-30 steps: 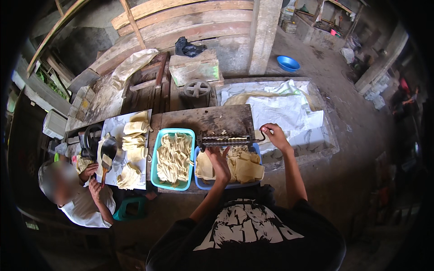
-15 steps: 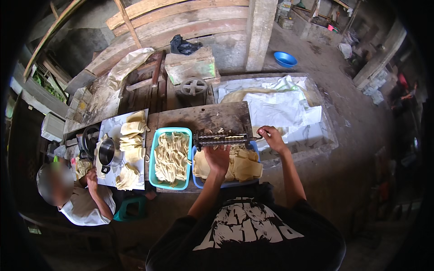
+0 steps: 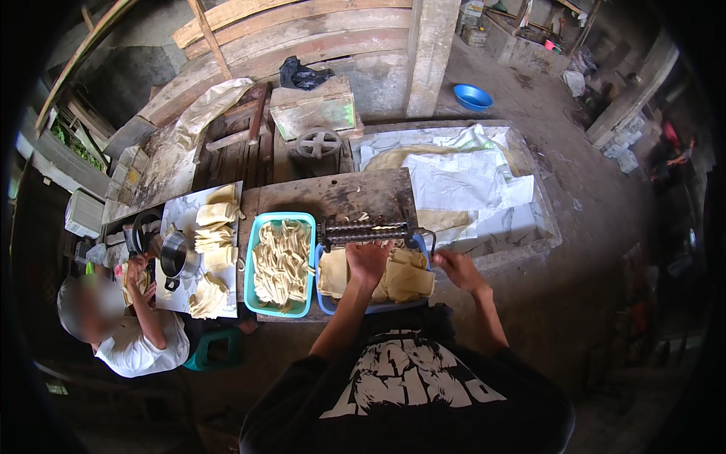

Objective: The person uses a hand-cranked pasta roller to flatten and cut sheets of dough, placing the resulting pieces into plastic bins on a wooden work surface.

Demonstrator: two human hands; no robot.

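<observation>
Two trays are sitting side by side on the worn wooden bench (image 3: 333, 198) — a teal tray (image 3: 257, 284) of cut strips and a blue tray (image 3: 327, 304) of dough sheets (image 3: 404, 278). One roller cutter (image 3: 364, 231) is spanning the blue tray. The left hand (image 3: 368, 261) is resting flat, fingers spread, on the sheets beneath it; the right hand (image 3: 459, 271) is curling by the crank — grip unclear. Dirt floor is surrounding everything.

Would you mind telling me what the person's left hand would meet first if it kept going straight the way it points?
Most likely the ridged roller cutter: the left hand points up over the folded dough sheets toward it, though depth is unclear.
</observation>
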